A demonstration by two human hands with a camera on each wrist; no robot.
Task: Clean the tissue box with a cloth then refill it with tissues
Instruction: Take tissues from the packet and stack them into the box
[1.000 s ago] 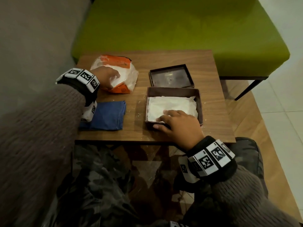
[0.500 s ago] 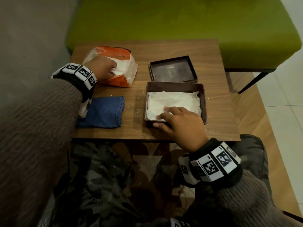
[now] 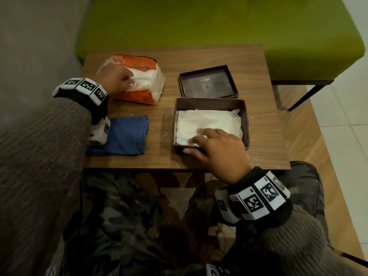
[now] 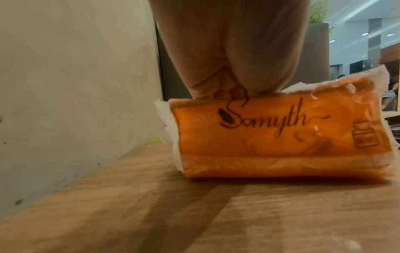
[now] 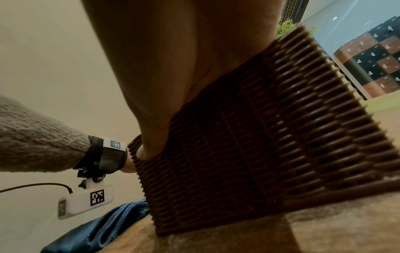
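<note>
The brown tissue box (image 3: 246, 124) stands open on the table's right half with a layer of white tissues (image 3: 211, 121) inside. My right hand (image 3: 214, 143) rests over its near wall: straight fingers lie on the tissues, thumb against the ribbed outer wall (image 5: 259, 137). The box's lid (image 3: 208, 82) lies upturned just behind it. At the back left sits an orange tissue pack (image 3: 139, 94), torn open on top. My left hand (image 3: 119, 78) reaches into it, fingers curled on the white tissues there. The left wrist view shows that hand (image 4: 216, 90) on top of the pack (image 4: 281, 130).
A folded blue cloth (image 3: 127, 136) lies at the table's front left, under my left wrist. The small wooden table (image 3: 258, 62) carries white crumbs around the box. A green bench (image 3: 199, 22) stands behind it, a grey wall to the left, my knees below.
My left hand's fingers have worked further into the pack's opening and curled on the tissues. My right hand has stayed on the box. The head view has shifted slightly.
</note>
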